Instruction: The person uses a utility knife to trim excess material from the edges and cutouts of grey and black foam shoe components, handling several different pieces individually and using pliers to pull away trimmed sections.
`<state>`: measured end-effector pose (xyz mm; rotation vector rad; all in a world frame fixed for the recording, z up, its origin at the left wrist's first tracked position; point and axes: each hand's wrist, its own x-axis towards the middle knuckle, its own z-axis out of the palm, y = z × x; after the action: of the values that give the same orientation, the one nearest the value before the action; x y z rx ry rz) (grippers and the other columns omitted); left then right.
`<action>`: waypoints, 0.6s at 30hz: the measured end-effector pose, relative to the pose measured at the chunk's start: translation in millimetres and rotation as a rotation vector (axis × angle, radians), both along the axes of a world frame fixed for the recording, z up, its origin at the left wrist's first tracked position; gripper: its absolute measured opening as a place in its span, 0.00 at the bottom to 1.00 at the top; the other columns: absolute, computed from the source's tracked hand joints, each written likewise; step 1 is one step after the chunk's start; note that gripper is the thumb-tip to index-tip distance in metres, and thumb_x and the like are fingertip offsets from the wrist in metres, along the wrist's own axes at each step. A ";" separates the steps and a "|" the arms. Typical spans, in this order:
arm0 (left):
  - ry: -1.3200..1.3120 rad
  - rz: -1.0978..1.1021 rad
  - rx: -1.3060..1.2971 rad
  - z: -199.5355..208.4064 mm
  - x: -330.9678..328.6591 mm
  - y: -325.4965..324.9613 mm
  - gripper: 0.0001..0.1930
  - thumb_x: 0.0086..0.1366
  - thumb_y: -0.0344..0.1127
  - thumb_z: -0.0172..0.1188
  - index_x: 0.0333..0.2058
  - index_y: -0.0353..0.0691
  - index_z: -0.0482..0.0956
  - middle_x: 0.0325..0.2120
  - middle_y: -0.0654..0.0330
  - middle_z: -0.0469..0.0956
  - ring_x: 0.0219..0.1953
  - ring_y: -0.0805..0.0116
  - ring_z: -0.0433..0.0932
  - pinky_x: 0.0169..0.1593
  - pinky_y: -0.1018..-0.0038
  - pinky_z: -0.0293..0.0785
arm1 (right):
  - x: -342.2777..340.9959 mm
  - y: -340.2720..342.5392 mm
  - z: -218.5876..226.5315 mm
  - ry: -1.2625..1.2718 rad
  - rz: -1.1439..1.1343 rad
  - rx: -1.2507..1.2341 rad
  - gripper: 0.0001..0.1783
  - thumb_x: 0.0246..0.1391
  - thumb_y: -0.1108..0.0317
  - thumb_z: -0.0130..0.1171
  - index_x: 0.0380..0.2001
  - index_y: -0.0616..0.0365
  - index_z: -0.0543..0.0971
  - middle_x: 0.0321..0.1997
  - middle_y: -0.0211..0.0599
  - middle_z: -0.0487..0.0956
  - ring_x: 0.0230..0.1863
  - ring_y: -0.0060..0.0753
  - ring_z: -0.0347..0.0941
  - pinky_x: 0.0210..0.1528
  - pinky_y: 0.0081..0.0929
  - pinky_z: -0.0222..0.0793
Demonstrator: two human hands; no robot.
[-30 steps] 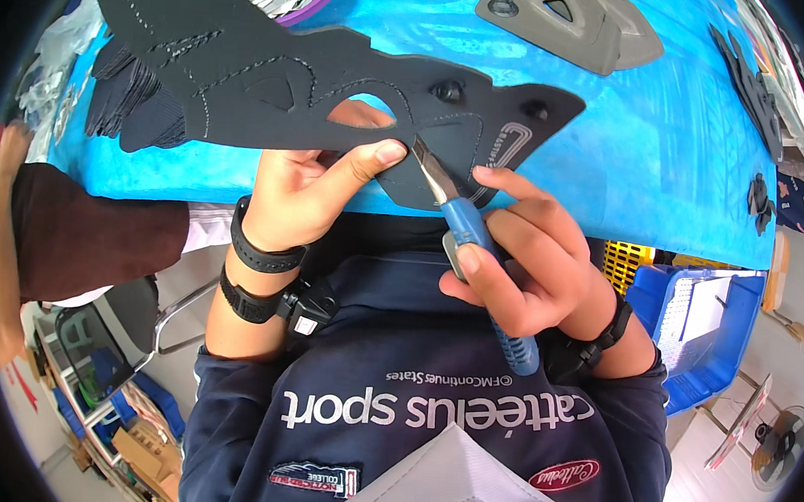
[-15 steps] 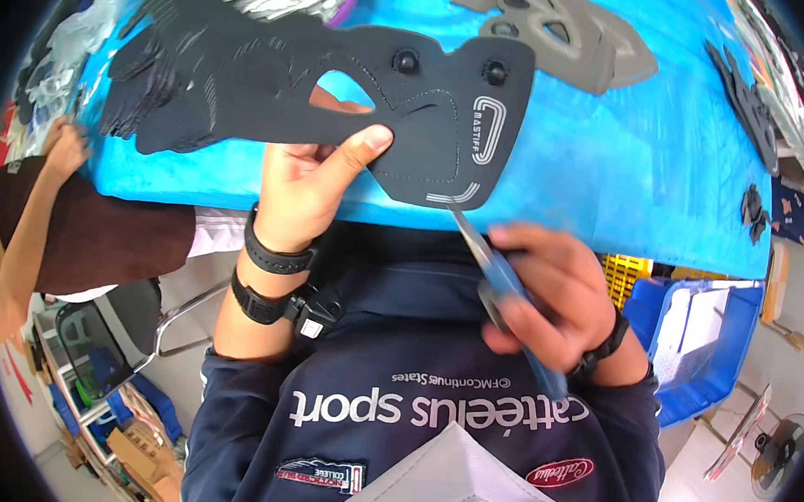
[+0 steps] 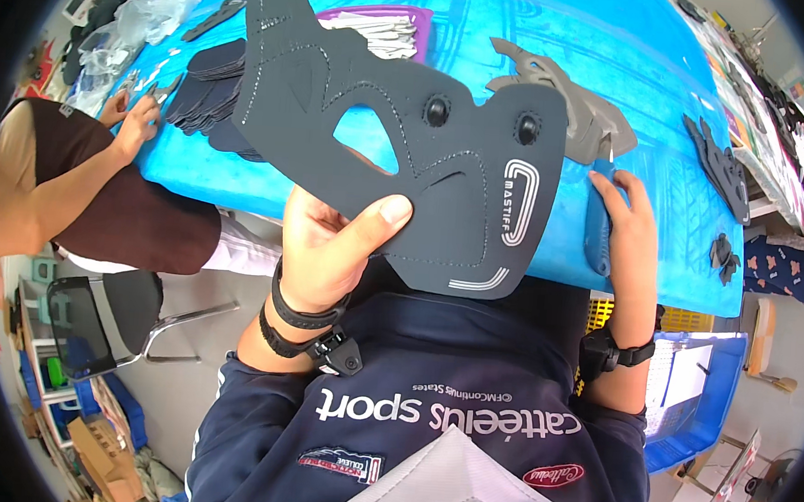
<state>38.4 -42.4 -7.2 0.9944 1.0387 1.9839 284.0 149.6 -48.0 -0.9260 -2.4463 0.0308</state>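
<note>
left grip pinches dark shoe upper; right grip wraps blue-handled tool.

A workshop: cut shoe parts strewn over a blue worktable.

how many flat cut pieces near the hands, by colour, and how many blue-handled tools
large dark cut piece, held up by the left hand: 1
grey cut piece lying on the blue table: 1
blue-handled tool under the right hand: 1
total: 3
</note>
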 end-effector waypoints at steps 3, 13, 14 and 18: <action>-0.032 0.003 0.012 5.0 -0.2 -12.3 0.06 0.58 0.25 0.64 0.32 0.36 0.75 0.26 0.63 0.77 0.28 0.79 0.75 0.33 0.83 0.70 | 6.0 4.0 -3.5 0.002 0.055 -0.116 0.28 0.47 0.82 0.52 0.53 0.49 0.76 0.53 0.47 0.73 0.54 0.49 0.71 0.53 0.35 0.69; -0.038 -0.066 0.017 13.5 4.7 -37.1 0.07 0.58 0.26 0.64 0.34 0.35 0.74 0.27 0.63 0.77 0.28 0.79 0.75 0.33 0.82 0.70 | 33.7 18.6 17.3 -0.156 -0.063 0.164 0.23 0.54 0.81 0.49 0.52 0.51 0.77 0.49 0.44 0.78 0.46 0.46 0.76 0.51 0.34 0.71; -0.028 -0.099 0.012 13.1 5.6 -37.9 0.07 0.58 0.26 0.64 0.34 0.35 0.74 0.27 0.63 0.77 0.28 0.79 0.75 0.32 0.82 0.70 | 26.9 12.1 22.4 0.142 0.037 -0.024 0.19 0.55 0.79 0.51 0.49 0.54 0.77 0.46 0.40 0.79 0.45 0.41 0.76 0.50 0.31 0.71; -0.006 -0.243 -0.019 9.1 11.9 -35.4 0.08 0.59 0.26 0.64 0.35 0.35 0.74 0.27 0.62 0.77 0.28 0.79 0.74 0.32 0.81 0.69 | -21.2 -35.0 20.4 0.822 0.435 -1.123 0.07 0.56 0.74 0.58 0.38 0.62 0.78 0.36 0.28 0.78 0.39 0.19 0.73 0.40 0.19 0.70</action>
<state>50.2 -77.7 1.9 1.0509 0.8868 1.7751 262.8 114.6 -27.6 -0.5288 -1.6486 1.6837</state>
